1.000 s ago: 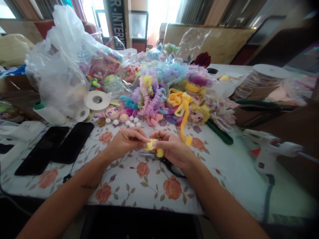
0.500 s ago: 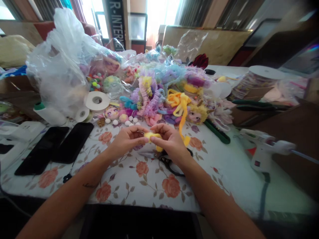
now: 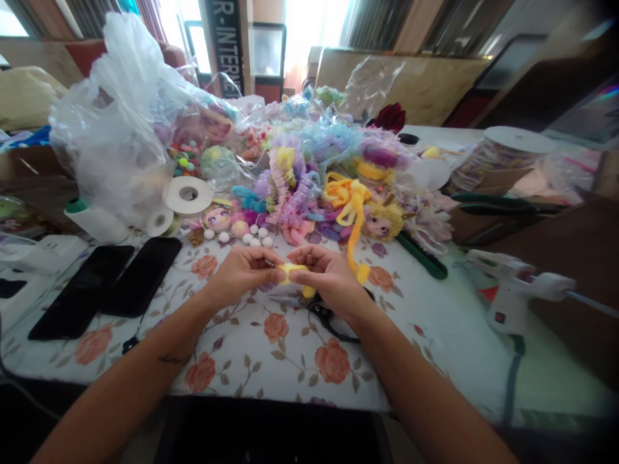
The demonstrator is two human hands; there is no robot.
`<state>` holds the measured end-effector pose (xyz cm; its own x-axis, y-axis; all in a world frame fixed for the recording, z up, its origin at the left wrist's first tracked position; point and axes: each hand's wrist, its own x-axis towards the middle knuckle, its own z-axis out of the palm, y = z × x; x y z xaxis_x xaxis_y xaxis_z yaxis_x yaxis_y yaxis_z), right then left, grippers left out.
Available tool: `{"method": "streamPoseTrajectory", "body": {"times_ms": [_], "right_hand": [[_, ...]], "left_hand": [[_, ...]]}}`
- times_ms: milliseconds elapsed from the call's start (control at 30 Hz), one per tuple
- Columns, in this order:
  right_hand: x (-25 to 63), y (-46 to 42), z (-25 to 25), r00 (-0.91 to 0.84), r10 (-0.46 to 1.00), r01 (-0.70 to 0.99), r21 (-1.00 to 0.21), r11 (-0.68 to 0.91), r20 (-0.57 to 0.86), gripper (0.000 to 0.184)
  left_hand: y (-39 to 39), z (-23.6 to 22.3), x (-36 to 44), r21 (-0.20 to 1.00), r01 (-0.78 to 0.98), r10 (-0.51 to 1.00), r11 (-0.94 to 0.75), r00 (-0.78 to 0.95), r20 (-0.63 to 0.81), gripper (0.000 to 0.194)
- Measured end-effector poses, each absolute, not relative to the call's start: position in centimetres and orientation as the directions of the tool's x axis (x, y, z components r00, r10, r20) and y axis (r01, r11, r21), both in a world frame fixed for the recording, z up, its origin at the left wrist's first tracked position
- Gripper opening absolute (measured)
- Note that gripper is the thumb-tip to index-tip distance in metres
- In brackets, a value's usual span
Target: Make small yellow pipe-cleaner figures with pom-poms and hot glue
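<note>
Between my two hands is a small piece of yellow fuzzy strip (image 3: pixel 293 268), folded or wound, with a short end hanging down on the right. My left hand (image 3: pixel 247 270) pinches its left side between thumb and fingers. From the other side my right hand (image 3: pixel 325 274) is closed on it, thumb in front. A thin beaded chain seems to show near the left fingertips. Black-handled scissors (image 3: pixel 325 310) lie on the cloth under my right hand, their blades pointing left and the handles partly hidden by the wrist. Behind my right hand, a longer yellow strip (image 3: pixel 356 238) trails from a bundle.
A pile of colourful plush trims (image 3: pixel 290 187) and doll heads fills the back. Left are two black phones (image 3: pixel 140 277), ribbon rolls (image 3: pixel 188 195) and a plastic bag (image 3: pixel 116 129). A white glue gun (image 3: pixel 507 290) and green-handled pliers (image 3: pixel 422 255) lie to the right.
My fingers have shifted slightly on the yellow strip, which has turned a little and moved slightly left and down. The surrounding things stay where they were.
</note>
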<state>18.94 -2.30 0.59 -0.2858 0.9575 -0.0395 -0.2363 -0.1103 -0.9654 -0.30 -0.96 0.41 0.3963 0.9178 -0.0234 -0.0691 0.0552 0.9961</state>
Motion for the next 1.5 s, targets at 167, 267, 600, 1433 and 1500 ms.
{"method": "streamPoseTrajectory", "body": {"times_ms": [167, 267, 600, 1433, 1500], "right_hand": [[18.87, -2.28, 0.45, -0.304, 0.951, -0.246, -0.96, -0.134, -0.055, 0.023], [18.76, -2.28, 0.48, -0.33, 0.94, -0.275, -0.943, -0.186, -0.089, 0.02], [18.59, -2.39, 1.04, -0.35, 0.918, -0.277, -0.916, -0.291, -0.185, 0.022], [18.85, -2.21, 1.21, -0.39, 0.891, -0.42, -0.815, -0.398, -0.233, 0.013], [18.62, -2.37, 1.13, -0.41, 0.883, -0.433, -0.803, -0.41, -0.229, 0.011]], "left_hand": [[-0.86, 0.14, -0.11, 0.994, -0.067, 0.915, 0.08, 0.401, -0.047, 0.024], [-0.59, -0.15, -0.22, 0.995, -0.071, 0.919, 0.076, 0.392, -0.042, 0.028], [-0.87, 0.48, -0.21, 0.991, -0.081, 0.884, 0.105, 0.463, -0.056, 0.02], [-0.64, 0.58, -0.2, 0.923, -0.05, 0.821, -0.381, 0.441, 0.363, 0.03], [-0.83, 0.55, -0.11, 0.924, -0.031, 0.818, -0.381, 0.455, 0.353, 0.027]]}}
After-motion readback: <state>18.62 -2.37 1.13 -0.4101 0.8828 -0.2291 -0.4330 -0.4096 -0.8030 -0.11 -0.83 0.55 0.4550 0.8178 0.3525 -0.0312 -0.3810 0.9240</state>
